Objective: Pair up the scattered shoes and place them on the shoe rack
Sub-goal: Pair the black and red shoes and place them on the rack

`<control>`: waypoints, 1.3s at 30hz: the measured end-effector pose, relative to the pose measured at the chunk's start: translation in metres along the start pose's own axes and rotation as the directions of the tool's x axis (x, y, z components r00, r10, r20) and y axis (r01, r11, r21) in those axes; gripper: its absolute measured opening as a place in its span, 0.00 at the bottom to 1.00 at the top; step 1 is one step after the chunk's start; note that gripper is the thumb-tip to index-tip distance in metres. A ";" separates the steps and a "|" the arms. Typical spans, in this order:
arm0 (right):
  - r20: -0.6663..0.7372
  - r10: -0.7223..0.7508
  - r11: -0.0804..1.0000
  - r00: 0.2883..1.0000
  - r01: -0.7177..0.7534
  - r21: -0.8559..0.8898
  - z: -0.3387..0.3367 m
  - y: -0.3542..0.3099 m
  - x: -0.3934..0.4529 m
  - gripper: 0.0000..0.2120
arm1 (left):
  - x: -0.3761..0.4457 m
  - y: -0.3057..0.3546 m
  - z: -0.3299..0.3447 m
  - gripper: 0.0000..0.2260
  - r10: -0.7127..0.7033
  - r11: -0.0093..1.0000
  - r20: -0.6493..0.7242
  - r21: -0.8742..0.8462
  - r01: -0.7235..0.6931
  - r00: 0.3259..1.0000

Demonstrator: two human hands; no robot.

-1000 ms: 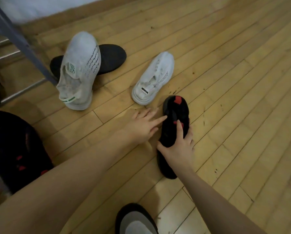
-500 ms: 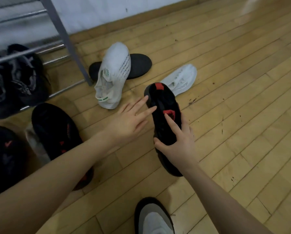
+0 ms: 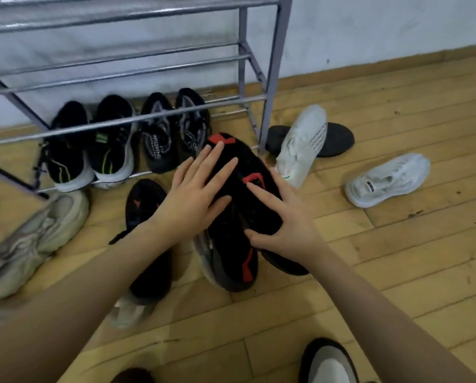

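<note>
The right hand (image 3: 289,230) holds a black-and-red shoe (image 3: 247,194) sole-up above the floor (image 3: 397,258), fingers curled around its side. The left hand (image 3: 195,194) lies flat on it, fingers spread wide. Two dark pairs (image 3: 126,145) sit on the shoe rack's (image 3: 270,78) bottom shelf; white shoes (image 3: 386,179) lie beside its right post.

Both hands press two black-and-red sneakers (image 3: 232,217) together sole to sole — left hand (image 3: 195,197) flat on one, right hand (image 3: 283,219) gripping the other. Behind stands the metal shoe rack (image 3: 272,78), with two dark pairs on its bottom rail; a white sneaker (image 3: 386,179) lies apart on the wooden floor (image 3: 397,244).
</note>
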State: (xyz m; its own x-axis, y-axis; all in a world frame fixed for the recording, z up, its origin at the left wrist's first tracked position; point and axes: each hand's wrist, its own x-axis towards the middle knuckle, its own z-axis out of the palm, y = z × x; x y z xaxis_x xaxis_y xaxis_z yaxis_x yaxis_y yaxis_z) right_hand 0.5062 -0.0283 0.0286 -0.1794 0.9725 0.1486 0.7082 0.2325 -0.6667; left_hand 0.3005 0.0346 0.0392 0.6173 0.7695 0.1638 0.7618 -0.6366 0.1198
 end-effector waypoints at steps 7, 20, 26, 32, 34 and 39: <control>0.242 -0.168 0.982 0.955 0.184 -0.045 0.051 -0.050 0.027 0.38 | -0.066 -0.072 -0.025 0.29 -0.050 0.997 0.120 0.064 0.043 0.992; 0.624 -0.166 0.927 0.764 0.337 -0.166 0.126 -0.055 0.054 0.44 | -0.145 -0.122 0.028 0.36 -0.233 0.969 0.327 -0.002 0.247 0.916; 0.489 -0.029 0.892 0.872 0.242 -0.381 0.120 -0.051 0.036 0.46 | -0.115 -0.121 0.029 0.39 -0.030 0.996 0.331 -0.070 0.056 0.943; 0.428 0.102 0.871 0.898 0.128 -0.475 0.101 -0.035 0.006 0.48 | -0.095 -0.111 0.034 0.42 0.128 0.991 0.418 -0.087 -0.101 0.899; 0.407 0.097 0.888 0.908 0.105 -0.447 0.099 -0.035 0.003 0.46 | -0.091 -0.104 0.037 0.45 0.140 0.990 0.429 -0.061 -0.126 0.892; 0.322 0.035 0.966 0.946 0.051 -0.255 0.094 -0.037 -0.001 0.40 | -0.078 -0.093 0.037 0.47 0.130 0.991 0.449 -0.095 -0.097 0.884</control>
State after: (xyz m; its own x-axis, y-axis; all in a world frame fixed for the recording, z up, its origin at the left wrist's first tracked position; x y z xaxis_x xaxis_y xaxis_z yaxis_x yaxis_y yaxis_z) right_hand 0.4157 -0.0389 -0.0154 -0.3647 0.9236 -0.1185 0.8489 0.2775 -0.4499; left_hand 0.1890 0.0356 -0.0210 0.7328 0.6204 -0.2795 0.6760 -0.7105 0.1954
